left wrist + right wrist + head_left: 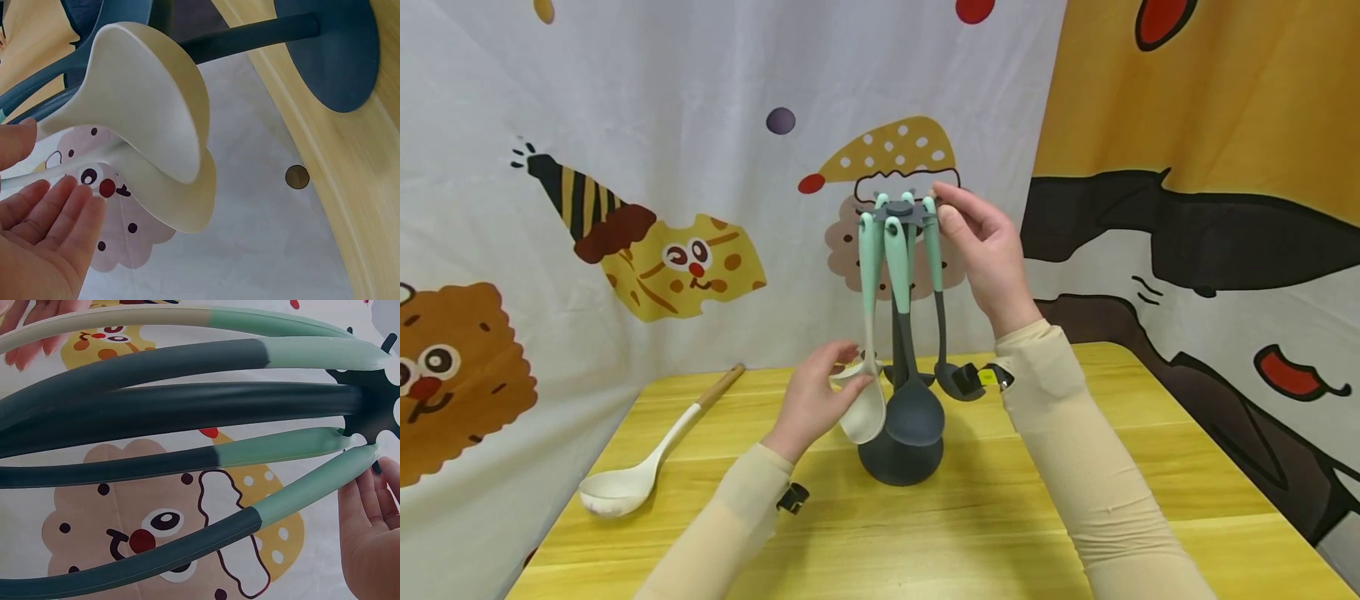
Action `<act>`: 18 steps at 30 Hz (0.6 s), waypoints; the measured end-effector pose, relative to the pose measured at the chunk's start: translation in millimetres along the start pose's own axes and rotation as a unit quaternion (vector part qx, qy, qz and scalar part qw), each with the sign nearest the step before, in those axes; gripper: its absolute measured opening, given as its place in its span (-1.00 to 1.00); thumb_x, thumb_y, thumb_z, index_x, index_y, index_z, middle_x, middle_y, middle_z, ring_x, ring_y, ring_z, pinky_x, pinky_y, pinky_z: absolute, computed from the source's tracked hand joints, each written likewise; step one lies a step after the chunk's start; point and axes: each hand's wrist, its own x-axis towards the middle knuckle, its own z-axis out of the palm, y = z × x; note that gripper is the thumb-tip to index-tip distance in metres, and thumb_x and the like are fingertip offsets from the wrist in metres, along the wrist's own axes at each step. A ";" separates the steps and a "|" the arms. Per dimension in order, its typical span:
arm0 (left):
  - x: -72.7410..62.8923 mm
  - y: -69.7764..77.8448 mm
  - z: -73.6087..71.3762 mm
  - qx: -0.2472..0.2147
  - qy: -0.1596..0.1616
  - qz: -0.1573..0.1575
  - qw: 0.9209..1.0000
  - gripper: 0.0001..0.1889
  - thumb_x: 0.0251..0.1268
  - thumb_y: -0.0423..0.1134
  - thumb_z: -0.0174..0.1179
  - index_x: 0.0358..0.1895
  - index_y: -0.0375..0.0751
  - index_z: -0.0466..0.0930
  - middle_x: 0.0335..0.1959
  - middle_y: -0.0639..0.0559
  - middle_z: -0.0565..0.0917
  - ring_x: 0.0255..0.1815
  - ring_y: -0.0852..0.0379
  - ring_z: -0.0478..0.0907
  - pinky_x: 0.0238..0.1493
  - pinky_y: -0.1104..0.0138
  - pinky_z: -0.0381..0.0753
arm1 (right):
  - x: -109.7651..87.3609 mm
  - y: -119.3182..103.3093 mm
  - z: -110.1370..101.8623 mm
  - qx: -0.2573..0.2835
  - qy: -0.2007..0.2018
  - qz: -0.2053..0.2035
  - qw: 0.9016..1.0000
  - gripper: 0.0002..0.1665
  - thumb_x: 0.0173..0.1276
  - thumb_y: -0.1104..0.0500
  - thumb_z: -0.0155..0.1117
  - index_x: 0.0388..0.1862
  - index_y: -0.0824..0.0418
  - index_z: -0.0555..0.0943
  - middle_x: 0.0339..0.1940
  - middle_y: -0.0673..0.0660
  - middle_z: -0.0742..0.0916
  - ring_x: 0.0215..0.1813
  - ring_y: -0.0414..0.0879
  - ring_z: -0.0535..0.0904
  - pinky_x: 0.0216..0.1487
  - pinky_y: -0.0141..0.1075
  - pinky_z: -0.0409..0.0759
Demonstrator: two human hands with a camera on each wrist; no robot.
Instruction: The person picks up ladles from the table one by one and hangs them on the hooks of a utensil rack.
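A dark stand (pixel 901 468) with a hooked top (pixel 898 210) carries several utensils with mint-green handles. My right hand (pixel 988 254) is at the top right, thumb and fingertips pinching the handle end of a dark ladle (pixel 933 254). Low on the left side, my left hand (pixel 808 404) is beside a cream spoon (pixel 867 414), thumb near its neck and fingers extended behind. In the left wrist view those fingers look straight and apart from the thumb; a second cream utensil (pixel 181 203) hangs behind the spoon. At the front hangs a dark ladle-shaped utensil (pixel 916 414).
A white ladle (pixel 621 490) with a wooden handle end lies on the left of the wooden table (pixel 880 550). Behind the table hangs a white cartoon-print curtain (pixel 700 125). A dark and orange print covers the right side.
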 end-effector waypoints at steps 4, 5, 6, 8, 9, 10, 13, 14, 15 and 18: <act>-3.1 -1.9 -3.8 0.028 -0.009 -0.007 1.000 -0.47 0.22 -0.18 0.42 0.22 -0.31 0.53 0.15 -0.18 0.60 0.17 -0.13 0.53 0.17 0.01 0.53 | 0.1 -0.1 0.0 -0.007 0.001 -0.004 1.000 -0.57 0.49 0.28 0.17 0.29 0.37 0.54 0.13 0.12 0.66 0.10 -0.07 0.59 0.22 -0.22 0.53; -3.6 -2.4 -4.8 0.031 -0.012 -0.010 0.999 -0.44 0.23 -0.16 0.41 0.25 -0.31 0.51 0.19 -0.19 0.58 0.22 -0.15 0.49 0.21 -0.01 0.49 | 0.1 0.0 0.0 -0.007 0.001 -0.004 1.000 -0.57 0.49 0.28 0.17 0.29 0.37 0.54 0.13 0.12 0.67 0.10 -0.07 0.59 0.22 -0.22 0.53; -4.0 -2.9 -5.6 0.034 -0.016 -0.014 0.999 -0.41 0.24 -0.13 0.40 0.29 -0.31 0.48 0.24 -0.20 0.55 0.27 -0.16 0.45 0.25 -0.03 0.44 | 0.1 0.2 0.0 -0.008 0.001 -0.005 1.000 -0.57 0.49 0.28 0.17 0.29 0.36 0.54 0.13 0.12 0.67 0.10 -0.07 0.59 0.22 -0.22 0.53; -4.8 -3.5 -7.6 0.035 -0.023 -0.021 0.999 -0.35 0.26 -0.09 0.38 0.34 -0.31 0.43 0.33 -0.21 0.47 0.35 -0.18 0.37 0.32 -0.06 0.36 | 0.3 0.5 -0.1 -0.007 0.001 -0.005 1.000 -0.57 0.49 0.28 0.17 0.29 0.36 0.54 0.12 0.12 0.67 0.10 -0.07 0.60 0.21 -0.22 0.53; -5.3 -4.3 -8.3 0.036 -0.025 -0.025 0.999 -0.32 0.26 -0.06 0.38 0.37 -0.31 0.40 0.36 -0.22 0.43 0.38 -0.19 0.33 0.34 -0.08 0.33 | 0.3 0.7 -0.1 -0.007 0.001 -0.006 1.000 -0.57 0.49 0.28 0.17 0.29 0.36 0.54 0.12 0.12 0.67 0.10 -0.07 0.60 0.21 -0.22 0.53; -6.0 -5.2 -8.8 0.038 -0.027 -0.029 0.999 -0.29 0.26 -0.04 0.37 0.39 -0.30 0.37 0.40 -0.22 0.39 0.41 -0.20 0.29 0.36 -0.09 0.30 | 0.3 0.7 -0.1 -0.006 0.001 -0.005 1.000 -0.57 0.49 0.28 0.17 0.29 0.36 0.54 0.13 0.12 0.67 0.10 -0.07 0.60 0.21 -0.22 0.53; -9.1 -8.5 -10.5 0.042 -0.031 -0.040 0.998 -0.22 0.27 0.02 0.35 0.46 -0.27 0.28 0.48 -0.22 0.27 0.46 -0.23 0.20 0.38 -0.15 0.23 | 0.5 1.4 -0.2 -0.002 -0.001 -0.005 1.000 -0.57 0.49 0.28 0.17 0.29 0.36 0.53 0.13 0.12 0.67 0.10 -0.08 0.60 0.22 -0.22 0.53; -10.1 -10.2 -10.9 0.045 -0.032 -0.042 0.998 -0.20 0.28 0.04 0.33 0.48 -0.26 0.25 0.50 -0.22 0.23 0.48 -0.23 0.16 0.39 -0.16 0.20 | 0.5 1.4 -0.2 -0.001 -0.001 -0.006 1.000 -0.57 0.49 0.28 0.17 0.30 0.37 0.53 0.14 0.12 0.67 0.10 -0.08 0.60 0.22 -0.21 0.53; -11.1 -12.1 -10.9 0.050 -0.032 -0.042 0.997 -0.18 0.29 0.05 0.32 0.50 -0.25 0.21 0.52 -0.22 0.19 0.49 -0.24 0.13 0.39 -0.18 0.18 | 0.4 1.2 -0.2 -0.002 -0.002 -0.006 1.000 -0.57 0.49 0.28 0.17 0.30 0.37 0.53 0.14 0.12 0.66 0.10 -0.07 0.60 0.22 -0.22 0.53; -13.9 -17.9 -11.7 0.070 -0.032 -0.040 0.996 -0.11 0.29 0.11 0.28 0.54 -0.24 0.11 0.57 -0.20 0.08 0.54 -0.24 0.02 0.43 -0.19 0.07 | 0.4 1.1 -0.4 -0.003 -0.002 -0.007 1.000 -0.57 0.49 0.28 0.16 0.29 0.37 0.53 0.13 0.12 0.67 0.09 -0.08 0.60 0.22 -0.22 0.53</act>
